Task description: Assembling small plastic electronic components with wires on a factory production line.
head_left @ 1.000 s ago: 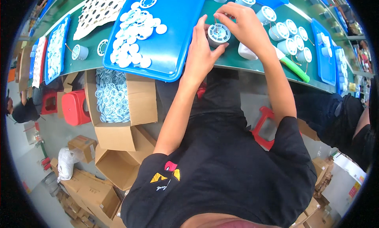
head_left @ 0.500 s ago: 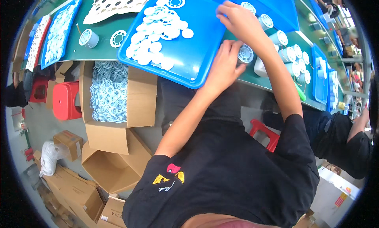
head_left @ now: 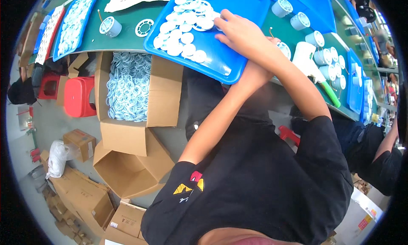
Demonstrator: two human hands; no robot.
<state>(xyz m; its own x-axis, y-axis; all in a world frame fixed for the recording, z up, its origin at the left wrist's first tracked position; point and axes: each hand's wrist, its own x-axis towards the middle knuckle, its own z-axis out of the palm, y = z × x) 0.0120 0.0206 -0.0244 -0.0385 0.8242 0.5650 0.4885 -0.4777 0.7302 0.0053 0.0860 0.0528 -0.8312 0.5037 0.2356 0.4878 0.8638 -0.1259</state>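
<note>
My right hand (head_left: pixel 240 35) reaches over the blue tray (head_left: pixel 227 71). Its fingers are apart at the edge of a pile of white plastic discs (head_left: pixel 187 37), and no disc shows clearly between them. Under my right forearm my left hand (head_left: pixel 258 75) is mostly hidden. Fingertips show at the rim of a white cylindrical cup (head_left: pixel 284 50) with a slotted round top, and the left hand seems closed on it. To the right lies a white object (head_left: pixel 305 58) with a green handle (head_left: pixel 330 94).
Several similar cups (head_left: pixel 325 57) stand along the right of the green table (head_left: pixel 127 41). One cup (head_left: pixel 110 27) and a slotted ring (head_left: pixel 144 27) sit left of the tray. A carton (head_left: pixel 165 92) of pale blue rings stands below, near a red stool (head_left: pixel 79 97).
My right hand has moved left and down to the disc pile, crossing over my left hand. The whole view has shifted, with the table scene lying further right and higher.
</note>
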